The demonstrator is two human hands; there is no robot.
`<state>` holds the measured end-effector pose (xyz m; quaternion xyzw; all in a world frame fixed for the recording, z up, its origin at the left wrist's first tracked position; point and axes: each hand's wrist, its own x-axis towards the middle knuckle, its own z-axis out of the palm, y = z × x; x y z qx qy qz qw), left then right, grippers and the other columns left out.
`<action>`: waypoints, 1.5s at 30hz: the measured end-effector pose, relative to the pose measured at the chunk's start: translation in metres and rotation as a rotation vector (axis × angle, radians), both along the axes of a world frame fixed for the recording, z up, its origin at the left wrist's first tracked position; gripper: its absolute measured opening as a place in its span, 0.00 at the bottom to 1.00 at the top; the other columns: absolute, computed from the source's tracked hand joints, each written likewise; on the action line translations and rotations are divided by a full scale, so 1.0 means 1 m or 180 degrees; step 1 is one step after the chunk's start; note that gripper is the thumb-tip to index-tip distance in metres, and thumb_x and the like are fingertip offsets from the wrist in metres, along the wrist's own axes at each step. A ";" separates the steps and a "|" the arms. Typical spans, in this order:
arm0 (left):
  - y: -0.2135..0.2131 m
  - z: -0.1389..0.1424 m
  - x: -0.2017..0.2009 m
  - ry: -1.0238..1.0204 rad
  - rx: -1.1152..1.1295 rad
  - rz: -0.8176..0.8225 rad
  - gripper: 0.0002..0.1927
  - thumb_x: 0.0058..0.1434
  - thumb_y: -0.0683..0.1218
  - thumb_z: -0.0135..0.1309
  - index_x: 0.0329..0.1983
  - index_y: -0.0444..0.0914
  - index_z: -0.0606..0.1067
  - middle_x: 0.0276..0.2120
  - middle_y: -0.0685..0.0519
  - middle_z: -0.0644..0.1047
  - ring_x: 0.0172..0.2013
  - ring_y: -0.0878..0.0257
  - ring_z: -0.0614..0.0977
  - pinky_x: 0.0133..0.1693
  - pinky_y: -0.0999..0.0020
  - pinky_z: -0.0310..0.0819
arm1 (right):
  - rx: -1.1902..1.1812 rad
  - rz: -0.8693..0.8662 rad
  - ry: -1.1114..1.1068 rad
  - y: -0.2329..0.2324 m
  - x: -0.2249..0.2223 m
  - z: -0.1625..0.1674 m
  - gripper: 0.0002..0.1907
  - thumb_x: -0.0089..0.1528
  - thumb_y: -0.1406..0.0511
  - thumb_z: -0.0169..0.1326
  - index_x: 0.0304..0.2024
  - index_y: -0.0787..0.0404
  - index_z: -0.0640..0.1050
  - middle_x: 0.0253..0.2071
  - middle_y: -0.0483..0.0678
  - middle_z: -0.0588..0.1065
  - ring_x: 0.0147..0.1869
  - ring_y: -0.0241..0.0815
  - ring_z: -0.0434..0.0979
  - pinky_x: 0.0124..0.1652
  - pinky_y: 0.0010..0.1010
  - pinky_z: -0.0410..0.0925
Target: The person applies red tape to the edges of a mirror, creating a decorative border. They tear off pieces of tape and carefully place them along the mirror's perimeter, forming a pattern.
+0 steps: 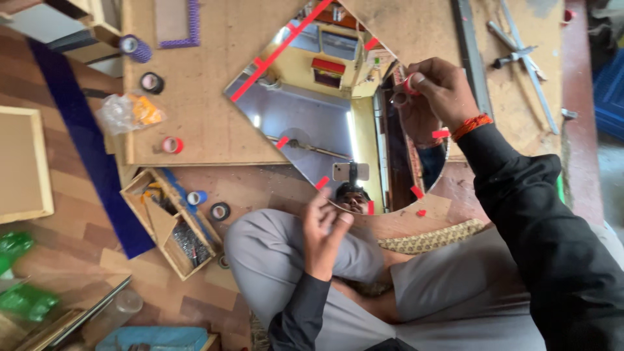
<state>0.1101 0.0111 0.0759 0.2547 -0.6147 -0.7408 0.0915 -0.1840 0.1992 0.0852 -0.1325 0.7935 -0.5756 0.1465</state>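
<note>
**Red tape goes on a mirror's edge**

On a workshop floor, a person in a black top sits cross-legged before a low plywood desk (195, 123); across it lies a large mirror (305, 123) with one straight side and a rounded lower rim, its glass showing a yellow room and marked by a long strip of red tape (279, 52) along the upper left edge and short red tabs (322, 182) spaced around the curve; beside the knee stands an open wooden box (170, 224) of small hardware, with a clear plastic bag (127, 112) and several loose tape rolls nearby, one of them red (171, 145).

By the look of it, the taping of the rim is under way, with tabs already set on most of the curve; the right hand (442, 91), reaching over the mirror's far right side, has its fingers pinched together on a small red tape roll (409, 84), held just above the glass; the left hand (325, 234) hovers at the near rim, fingers loosely curled and apart, gripping nothing, close to the lowest tabs.

A further tab would seem to call for drawing a short length off the roll, with the free hand steadying or tearing it, then pressing it squarely over the edge.
</note>
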 end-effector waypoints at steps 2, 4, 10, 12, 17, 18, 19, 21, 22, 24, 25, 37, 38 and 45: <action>0.004 0.002 -0.010 0.0064 0.0063 0.0251 0.32 0.60 0.45 0.62 0.66 0.34 0.67 0.56 0.46 0.71 0.53 0.61 0.75 0.57 0.65 0.73 | 0.0138 0.0037 -0.0039 0.004 0.016 0.011 0.10 0.70 0.68 0.53 0.52 0.68 0.77 0.43 0.49 0.80 0.46 0.35 0.80 0.49 0.27 0.73; 0.012 0.008 -0.030 0.0183 -0.0149 0.0306 0.28 0.63 0.46 0.60 0.65 0.32 0.70 0.55 0.46 0.75 0.52 0.61 0.80 0.55 0.66 0.76 | 0.0284 0.0086 -0.0083 0.009 0.042 0.025 0.11 0.69 0.67 0.53 0.51 0.67 0.76 0.43 0.47 0.80 0.44 0.34 0.81 0.48 0.26 0.74; 0.069 0.019 -0.119 0.0711 0.0970 -0.0493 0.19 0.70 0.44 0.60 0.60 0.28 0.75 0.44 0.48 0.78 0.42 0.67 0.78 0.46 0.70 0.74 | -0.0780 -0.0091 -0.0156 0.022 0.107 0.057 0.13 0.68 0.69 0.58 0.54 0.68 0.77 0.44 0.46 0.78 0.48 0.32 0.78 0.49 0.25 0.72; 0.086 0.027 -0.135 0.0968 0.0687 -0.0352 0.15 0.71 0.41 0.60 0.57 0.27 0.77 0.43 0.48 0.78 0.41 0.67 0.78 0.46 0.70 0.74 | -0.0892 -0.0231 0.0101 0.032 0.107 0.063 0.12 0.68 0.69 0.59 0.53 0.67 0.77 0.46 0.46 0.79 0.49 0.32 0.79 0.50 0.25 0.73; 0.110 0.039 -0.150 0.1233 0.1082 -0.0222 0.13 0.68 0.40 0.59 0.53 0.30 0.75 0.46 0.51 0.80 0.45 0.68 0.81 0.50 0.71 0.76 | 0.0203 -0.0278 0.1536 0.055 0.090 0.075 0.11 0.63 0.72 0.62 0.49 0.65 0.79 0.45 0.48 0.80 0.48 0.39 0.82 0.49 0.29 0.74; 0.114 0.036 -0.154 0.1058 0.1518 -0.0242 0.12 0.67 0.41 0.59 0.52 0.31 0.76 0.45 0.51 0.80 0.43 0.67 0.82 0.49 0.71 0.77 | 0.0424 -0.0172 0.2048 0.060 0.084 0.077 0.12 0.62 0.72 0.62 0.48 0.64 0.79 0.46 0.49 0.80 0.49 0.42 0.82 0.49 0.30 0.74; 0.116 0.031 -0.159 0.0873 0.1950 -0.0255 0.11 0.67 0.42 0.58 0.50 0.31 0.76 0.44 0.50 0.81 0.41 0.66 0.82 0.47 0.70 0.77 | 0.0649 -0.0056 0.2551 0.064 0.077 0.079 0.12 0.60 0.73 0.61 0.47 0.63 0.79 0.46 0.51 0.80 0.51 0.46 0.82 0.50 0.31 0.74; 0.116 0.014 -0.172 0.0527 0.2362 -0.0463 0.09 0.67 0.43 0.57 0.47 0.33 0.77 0.40 0.51 0.80 0.37 0.66 0.82 0.42 0.70 0.77 | 0.0962 0.0320 0.3209 0.074 0.062 0.081 0.11 0.60 0.66 0.64 0.44 0.62 0.80 0.42 0.50 0.79 0.45 0.47 0.82 0.43 0.33 0.73; 0.110 0.004 -0.186 0.0376 0.2348 -0.0661 0.08 0.67 0.44 0.57 0.45 0.33 0.76 0.38 0.51 0.80 0.35 0.66 0.81 0.39 0.70 0.77 | 0.1110 0.0513 0.3538 0.077 0.056 0.080 0.12 0.60 0.63 0.66 0.43 0.62 0.80 0.39 0.49 0.79 0.43 0.48 0.82 0.39 0.34 0.72; 0.088 -0.017 -0.225 0.0547 0.1155 -0.0830 0.07 0.71 0.43 0.57 0.40 0.34 0.75 0.31 0.53 0.76 0.31 0.69 0.75 0.33 0.72 0.69 | 0.1699 0.0448 0.3156 0.077 0.048 0.072 0.11 0.59 0.59 0.66 0.33 0.58 0.79 0.28 0.46 0.74 0.32 0.46 0.77 0.30 0.36 0.68; 0.072 -0.027 -0.251 0.0838 -0.0031 -0.0780 0.09 0.74 0.41 0.59 0.38 0.33 0.74 0.27 0.55 0.73 0.29 0.72 0.69 0.30 0.74 0.62 | 0.1986 0.0426 0.2961 0.079 0.044 0.068 0.12 0.59 0.57 0.66 0.28 0.55 0.79 0.22 0.45 0.71 0.27 0.45 0.75 0.25 0.37 0.66; -0.103 -0.088 -0.466 0.0655 -0.3637 0.0028 0.06 0.54 0.42 0.66 0.28 0.38 0.78 0.35 0.50 0.81 0.37 0.50 0.83 0.37 0.56 0.76 | 0.2324 0.0240 0.1843 0.088 -0.011 0.008 0.07 0.61 0.61 0.58 0.41 0.50 0.84 0.29 0.43 0.73 0.37 0.47 0.77 0.31 0.40 0.68; -0.102 -0.089 -0.468 0.0658 -0.3595 0.0024 0.06 0.54 0.42 0.66 0.28 0.38 0.79 0.34 0.50 0.81 0.36 0.51 0.83 0.37 0.57 0.77 | 0.2337 0.0256 0.1841 0.088 -0.013 0.005 0.08 0.61 0.61 0.58 0.42 0.50 0.84 0.30 0.44 0.73 0.37 0.47 0.77 0.31 0.40 0.68; -0.104 -0.083 -0.470 0.0416 -0.3427 0.0100 0.05 0.54 0.43 0.67 0.29 0.40 0.80 0.30 0.52 0.83 0.33 0.53 0.85 0.36 0.58 0.78 | 0.2504 0.0292 0.1819 0.083 -0.014 0.001 0.11 0.61 0.59 0.59 0.46 0.48 0.85 0.31 0.44 0.73 0.38 0.47 0.76 0.31 0.39 0.68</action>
